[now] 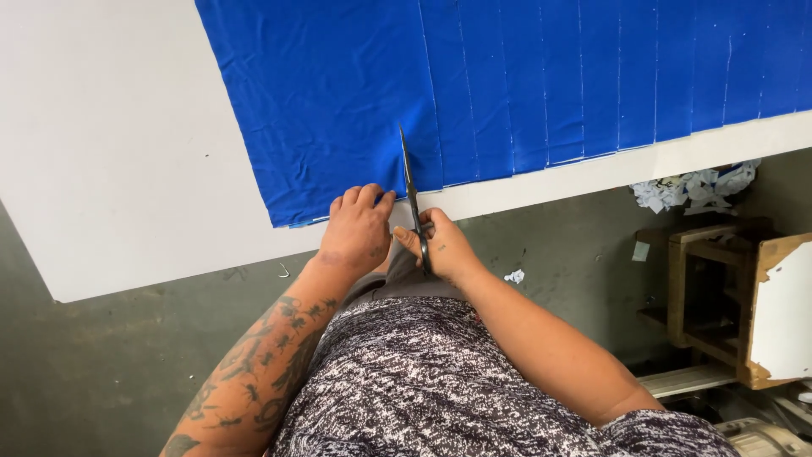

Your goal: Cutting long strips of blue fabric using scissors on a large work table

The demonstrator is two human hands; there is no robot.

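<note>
**Scissors in the blue cloth at the bench's near edge**

We see a blue cloth (338, 101) spread flat on a white bench (101, 152), its lower edge lying just inside the bench's near edge. The right part of the cloth is already cut into narrow strips (600, 76) that lie side by side, running away from the near edge; the left part is whole and slightly creased.

Our right hand (441, 245) is at the near edge with its fingers closed around the handles of dark scissors (411, 190). The blades point away from us, across the near edge and into the cloth, right at the line where the uncut part meets the first strip. The blades look nearly shut, though we cannot tell the gap exactly.

Our left hand (359, 228) lies just left of the scissors, palm down, fingers curled and pressing on the cloth's lower edge beside the cut. It grips nothing that we can make out.

Off the bench, to the right, a heap of white and blue scraps (695, 188) sits above a wooden stool (702, 288) on the grey floor (85, 372).
</note>
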